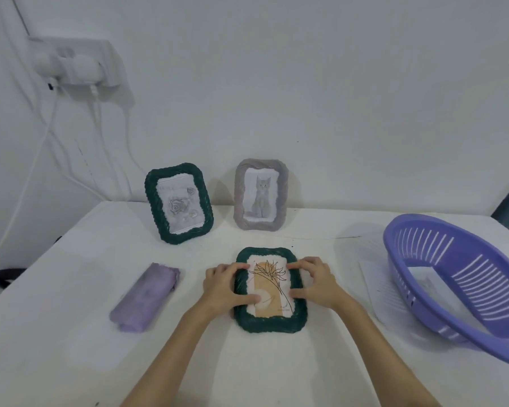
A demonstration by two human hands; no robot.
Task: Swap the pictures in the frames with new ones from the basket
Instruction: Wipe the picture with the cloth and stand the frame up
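A dark green frame (269,323) lies flat on the white table in front of me, holding a picture of a line-drawn flower on beige (269,284). My left hand (225,284) grips the frame's left edge, thumb pressing on the picture. My right hand (315,282) holds the right edge, fingertips on the picture. Behind, a second green frame (178,202) with a rose picture stands against the wall. A grey frame (260,195) with a cat picture stands beside it. The purple basket (453,277) sits at the right with a white sheet inside.
A folded lilac cloth (146,298) lies left of the flat frame. White paper sheets (378,289) lie partly under the basket. A wall socket with plugs and white cables (77,63) hangs at the upper left. The table (71,333) meets the wall at the back.
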